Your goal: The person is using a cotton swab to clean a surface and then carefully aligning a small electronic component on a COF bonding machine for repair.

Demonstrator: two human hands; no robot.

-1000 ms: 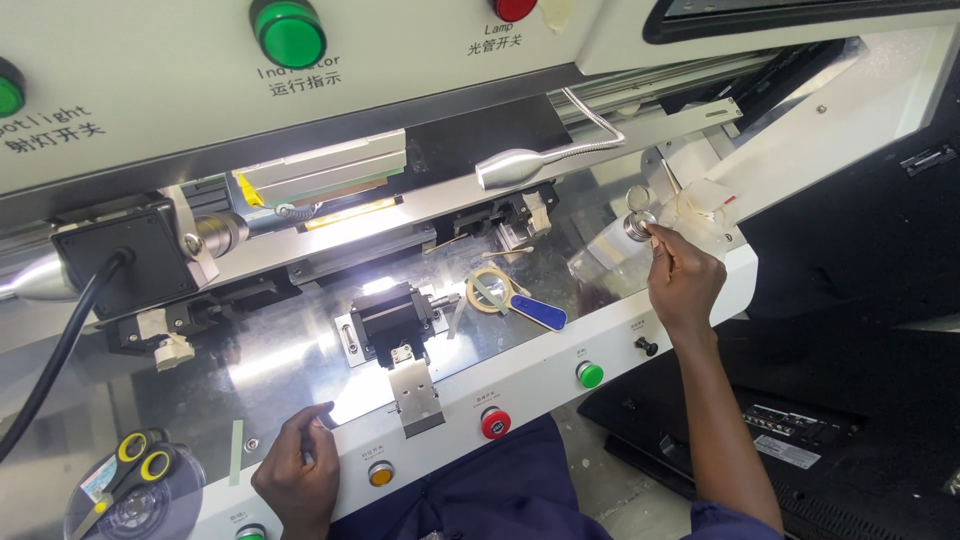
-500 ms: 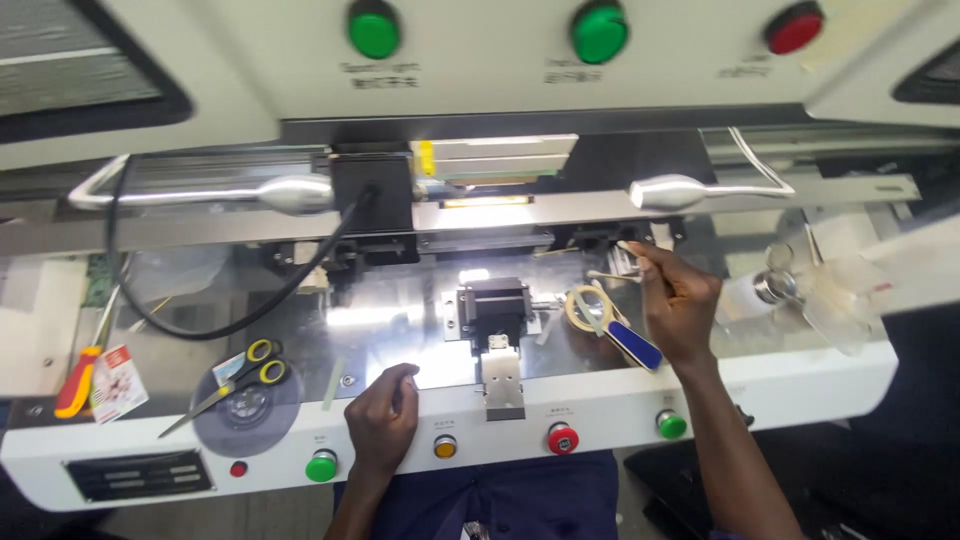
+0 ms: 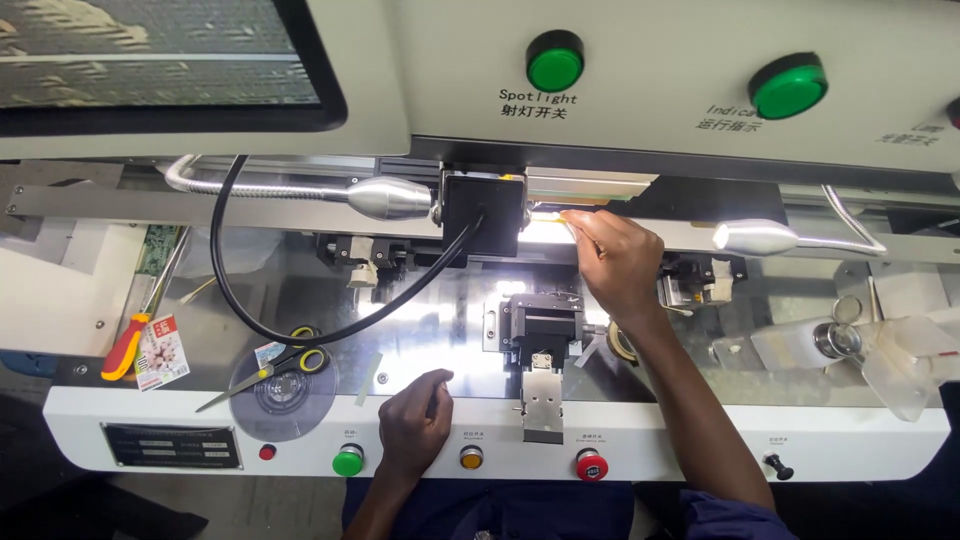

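1. At the lower centre of the frame, the left hand (image 3: 415,425) rests on the machine's white front panel (image 3: 700,440), fingers curled loosely together and clamped on nothing, between a green button (image 3: 348,462) and an amber button (image 3: 471,457).
2. Just right of it sits a small metal fixture (image 3: 543,405); a red button (image 3: 591,465) lies below that.
3. Left of centre, yellow-handled scissors (image 3: 270,365) lie on a disc.
4. Farther up, the right hand (image 3: 618,262) reaches to a thin yellowish strip (image 3: 565,218) under the lit bar, fingertips pinched together at its end.

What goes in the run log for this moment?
left hand: resting on front panel | right hand: fingers at lit slot | scissors: untouched
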